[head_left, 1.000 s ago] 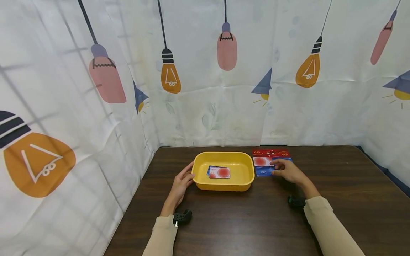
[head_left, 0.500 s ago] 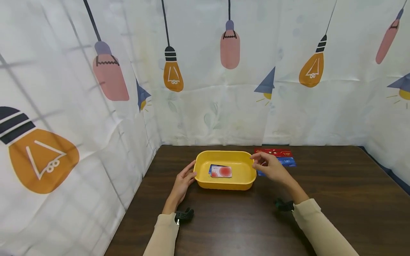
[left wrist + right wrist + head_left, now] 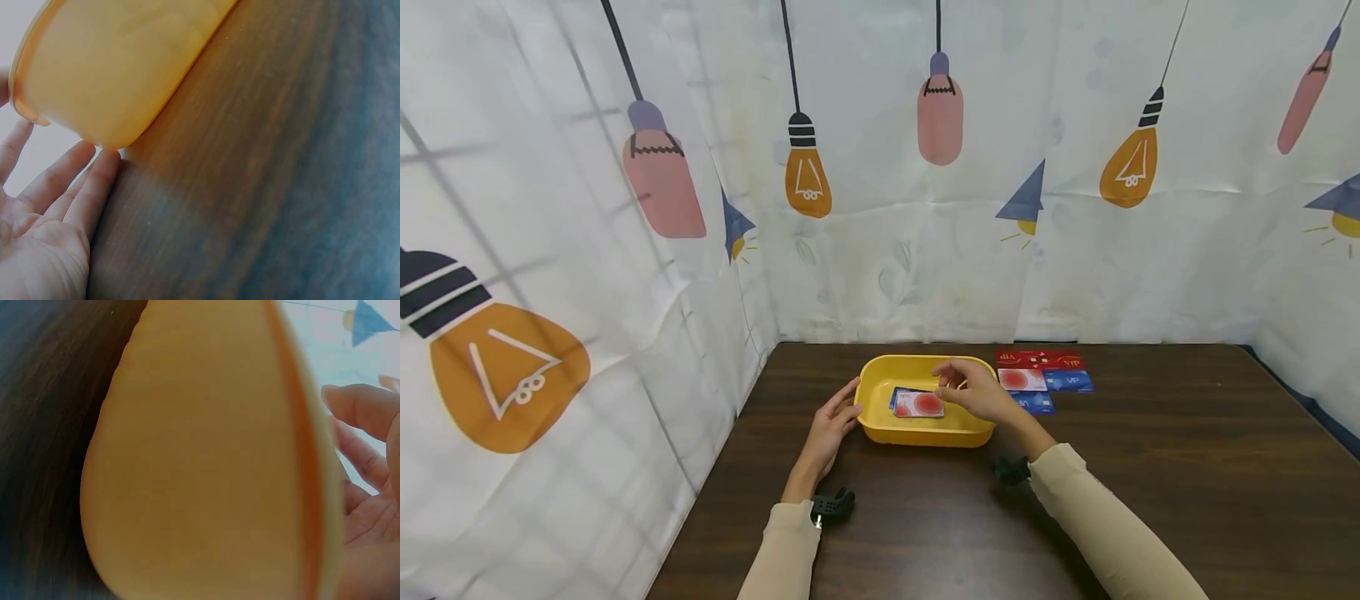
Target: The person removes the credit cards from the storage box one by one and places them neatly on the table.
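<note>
A yellow plastic tray [image 3: 925, 436] stands on the table. Inside it, a white card with red circles [image 3: 919, 405] lies partly over a blue card [image 3: 892, 401]. My left hand [image 3: 826, 433] rests against the tray's left end, its fingers nearly straight along the outer wall; the left wrist view shows the fingertips [image 3: 107, 159] low on that wall. Over the right part of the tray hovers my right hand [image 3: 981, 392], fingers bent loosely, thumb tip near the white card. No card shows between the thumb and fingers [image 3: 359, 409] in the right wrist view.
Just right of the tray lie red VIP cards [image 3: 1040, 359], another white card with red circles [image 3: 1022, 380] and blue cards [image 3: 1069, 381]. The dark wooden table [image 3: 1187, 467] ends at a white curtain [image 3: 880, 275] printed with lamps.
My right hand has moved left from the cards beside the tray to above the tray's inside, uncovering those cards. The left hand stays at the tray's left end.
</note>
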